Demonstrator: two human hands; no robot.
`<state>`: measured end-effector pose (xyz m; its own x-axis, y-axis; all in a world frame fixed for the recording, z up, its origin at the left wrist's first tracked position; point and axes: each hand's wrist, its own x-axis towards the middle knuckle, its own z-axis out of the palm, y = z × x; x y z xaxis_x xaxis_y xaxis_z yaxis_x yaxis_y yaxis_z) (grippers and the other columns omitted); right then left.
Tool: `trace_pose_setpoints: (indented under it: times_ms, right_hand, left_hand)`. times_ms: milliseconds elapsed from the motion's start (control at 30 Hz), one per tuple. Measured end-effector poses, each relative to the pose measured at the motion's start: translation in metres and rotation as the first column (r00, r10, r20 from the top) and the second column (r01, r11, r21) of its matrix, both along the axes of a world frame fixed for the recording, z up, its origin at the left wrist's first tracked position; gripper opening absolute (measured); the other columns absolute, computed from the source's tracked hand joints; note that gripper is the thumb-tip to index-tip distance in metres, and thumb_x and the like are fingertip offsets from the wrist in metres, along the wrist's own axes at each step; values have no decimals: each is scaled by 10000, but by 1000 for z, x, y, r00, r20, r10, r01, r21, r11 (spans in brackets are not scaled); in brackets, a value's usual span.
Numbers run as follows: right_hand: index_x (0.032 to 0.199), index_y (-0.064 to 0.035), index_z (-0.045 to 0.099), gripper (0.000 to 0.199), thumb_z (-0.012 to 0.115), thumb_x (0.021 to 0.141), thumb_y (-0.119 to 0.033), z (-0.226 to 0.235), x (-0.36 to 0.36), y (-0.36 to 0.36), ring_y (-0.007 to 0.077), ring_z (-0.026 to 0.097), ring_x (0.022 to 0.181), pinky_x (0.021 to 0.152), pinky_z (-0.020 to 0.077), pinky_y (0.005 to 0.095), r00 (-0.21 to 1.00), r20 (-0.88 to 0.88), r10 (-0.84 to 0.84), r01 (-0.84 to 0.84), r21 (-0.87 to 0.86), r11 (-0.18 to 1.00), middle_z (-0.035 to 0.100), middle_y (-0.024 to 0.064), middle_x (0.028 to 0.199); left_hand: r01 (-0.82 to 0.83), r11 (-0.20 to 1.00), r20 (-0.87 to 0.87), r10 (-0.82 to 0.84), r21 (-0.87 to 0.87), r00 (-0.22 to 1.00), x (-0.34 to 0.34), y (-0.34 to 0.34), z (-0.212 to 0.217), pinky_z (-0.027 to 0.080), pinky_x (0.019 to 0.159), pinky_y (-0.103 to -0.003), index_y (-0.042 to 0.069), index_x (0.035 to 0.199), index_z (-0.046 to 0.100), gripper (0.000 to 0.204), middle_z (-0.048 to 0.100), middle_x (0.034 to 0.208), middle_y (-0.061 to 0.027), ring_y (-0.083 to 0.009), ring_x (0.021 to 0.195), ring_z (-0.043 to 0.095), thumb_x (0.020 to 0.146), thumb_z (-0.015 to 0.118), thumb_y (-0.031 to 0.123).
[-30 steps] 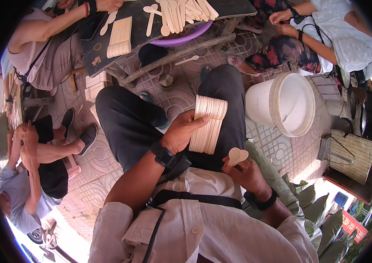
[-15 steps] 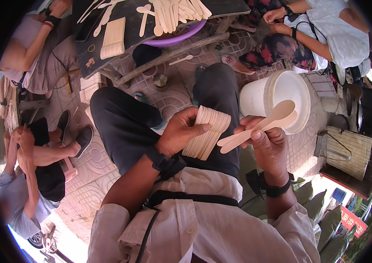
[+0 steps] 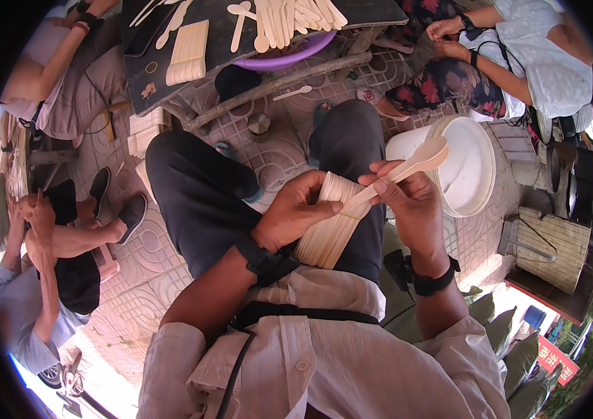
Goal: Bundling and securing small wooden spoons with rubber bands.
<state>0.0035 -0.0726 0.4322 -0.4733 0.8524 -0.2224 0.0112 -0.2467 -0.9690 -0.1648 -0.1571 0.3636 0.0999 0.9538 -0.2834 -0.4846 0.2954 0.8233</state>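
Observation:
My left hand (image 3: 298, 215) is closed around a thick bundle of flat wooden spoons (image 3: 330, 241), stacked face to face with a thin band round them. The bundle rests over my lap. In my right hand (image 3: 410, 195), loose wooden spoons (image 3: 428, 155) are pinched by their handles, bowls pointing up and right. They overlap closely, so I cannot tell how many there are. Their handle ends reach across the upper part of the bundle, near my left thumb. Whether they touch the bundle is hard to see.
A dark table (image 3: 223, 42) ahead bears loose wooden spoons (image 3: 279, 24) and another banded bundle (image 3: 188, 52). Beneath it sits a purple basin (image 3: 289, 61). A white bucket (image 3: 470, 167) stands right of my knee. Other people sit left and right. A spoon (image 3: 292, 93) lies on the floor.
My right hand has moved left to the bundle. The spoons in it, fanned apart before, now lie almost on top of each other. My left hand still grips the bundle.

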Motion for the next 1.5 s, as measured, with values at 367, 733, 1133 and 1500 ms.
trace_pose_setpoints:
  times_ms: [367,733,1133,1500]
  right_hand:
    - [1006,18,536,140,583,882,-29,4,-6,9,137,637,861,693,499,230,997,7,81,-81,4,997,619,99,974]
    - [989,16,540,144,596,880,-59,6,-15,21,138,638,835,684,508,236,949,246,197,-215,47,976,607,98,958]
    - [944,37,535,112,580,873,-37,-9,-21,23,127,635,748,637,500,234,953,238,189,-206,48,977,630,94,818]
    - [935,39,535,124,583,874,-58,-16,-17,25,134,640,735,635,516,238,941,269,206,-205,-33,978,624,96,810]
  left_hand:
    - [55,998,29,-55,-10,998,0,0,2,469,816,-259,-8,1070,542,272,615,979,-46,-105,908,590,817,631,35]
    - [93,995,42,-92,-23,995,0,1,-2,463,816,-255,-8,1061,548,249,614,972,-47,-99,902,583,830,618,51]
    - [110,993,61,-107,-43,992,-1,-1,-12,454,812,-246,-13,1059,550,243,611,960,-43,-95,886,578,843,620,74]
    - [115,992,64,-112,-53,992,2,-1,-12,442,802,-234,3,1089,567,265,620,972,-21,-80,885,572,837,623,60]
